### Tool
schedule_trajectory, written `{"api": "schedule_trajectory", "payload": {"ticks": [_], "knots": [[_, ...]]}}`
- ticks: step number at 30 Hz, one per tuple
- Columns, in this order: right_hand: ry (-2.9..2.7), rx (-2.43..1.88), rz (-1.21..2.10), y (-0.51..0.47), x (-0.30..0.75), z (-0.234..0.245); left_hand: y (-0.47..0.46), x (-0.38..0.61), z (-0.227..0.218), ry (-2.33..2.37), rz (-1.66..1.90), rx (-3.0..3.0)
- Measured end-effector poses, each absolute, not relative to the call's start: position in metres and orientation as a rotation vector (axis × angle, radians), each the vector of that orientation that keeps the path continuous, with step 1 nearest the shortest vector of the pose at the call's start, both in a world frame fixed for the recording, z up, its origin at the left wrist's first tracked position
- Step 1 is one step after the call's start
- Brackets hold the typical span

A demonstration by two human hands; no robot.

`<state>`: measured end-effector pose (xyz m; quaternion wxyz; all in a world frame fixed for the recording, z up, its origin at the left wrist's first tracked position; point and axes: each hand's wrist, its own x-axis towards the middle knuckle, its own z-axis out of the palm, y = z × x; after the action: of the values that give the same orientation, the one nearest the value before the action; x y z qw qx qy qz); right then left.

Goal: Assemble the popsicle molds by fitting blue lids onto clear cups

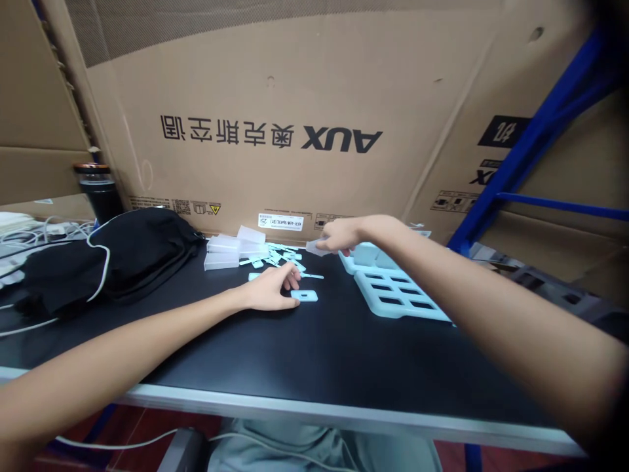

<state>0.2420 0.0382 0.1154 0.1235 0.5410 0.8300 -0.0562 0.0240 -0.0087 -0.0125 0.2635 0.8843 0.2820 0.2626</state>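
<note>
My left hand (269, 288) rests low over the black tabletop, thumb and curled fingers apart. Its thumb tip touches the edge of a small light-blue plate (311, 296) with a rectangular hole. Farther back, my right hand (343, 235) grips a translucent plastic box (314, 248), partly covered by the fingers. Behind the left hand lies a pile of small light-blue plastic pieces (282, 255), beside several translucent boxes (223, 260). Under my right forearm sits a light-blue tray (366, 295) with rectangular openings, partly hidden by the arm.
A black bag (147, 242) with white cables lies at the left, a dark bottle (101, 196) behind it. A large cardboard sheet (275, 72) stands along the back. A blue metal frame (521, 147) rises at the right. The table's metal edge (295, 403) runs along the front.
</note>
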Motion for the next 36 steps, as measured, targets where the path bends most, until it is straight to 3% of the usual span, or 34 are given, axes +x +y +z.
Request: {"api": "schedule_trajectory", "payload": {"ticks": [6,15,25,31,36], "knots": [[2.179,1.4,-0.688,0.008,0.193,0.13,-0.006,0.023,-0.015,0.769,0.74,2.2],[2.109,1.359,-0.579,0.007,0.176,0.105,-0.006,0.024,-0.016,0.788,0.759,2.214],[2.24,1.379,-0.89,0.003,0.184,0.086,-0.003,0.023,-0.016,0.781,0.77,2.258],[2.338,1.49,-0.52,-0.011,0.181,0.077,-0.001,0.024,-0.018,0.757,0.781,2.303],[2.265,1.417,-0.745,-0.007,0.184,0.081,-0.004,0.025,-0.015,0.775,0.763,2.316]]}}
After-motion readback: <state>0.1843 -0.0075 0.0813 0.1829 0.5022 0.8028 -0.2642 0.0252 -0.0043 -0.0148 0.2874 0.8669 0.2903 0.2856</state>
